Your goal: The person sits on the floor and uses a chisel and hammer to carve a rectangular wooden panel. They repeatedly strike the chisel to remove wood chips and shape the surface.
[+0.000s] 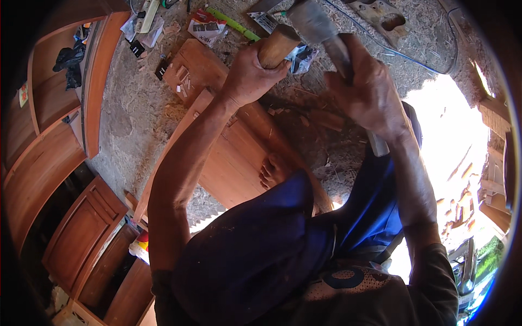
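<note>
My left hand (251, 76) is closed round a thick, round wooden handle (280, 45). It looks like a chisel's, with its lower end hidden behind my hand and forearm. Just to the right, my right hand (370, 89) grips the handle of a hammer (312, 22). The blocky grey hammer head is raised close to the top of the wooden handle and apart from it, slightly blurred. Below my left arm lies a reddish-brown wooden workpiece (234, 157) of long boards. My bare foot (272, 171) rests on it, and wood chips lie on its far end.
A wooden cabinet frame (100, 81) stands at the left, with a panelled door (84, 233) below it. Beyond my hands lie a green tool (231, 23), a plastic packet (206, 28) and a worn wooden piece (380, 20). A blue cable (399, 54) crosses the chip-strewn floor.
</note>
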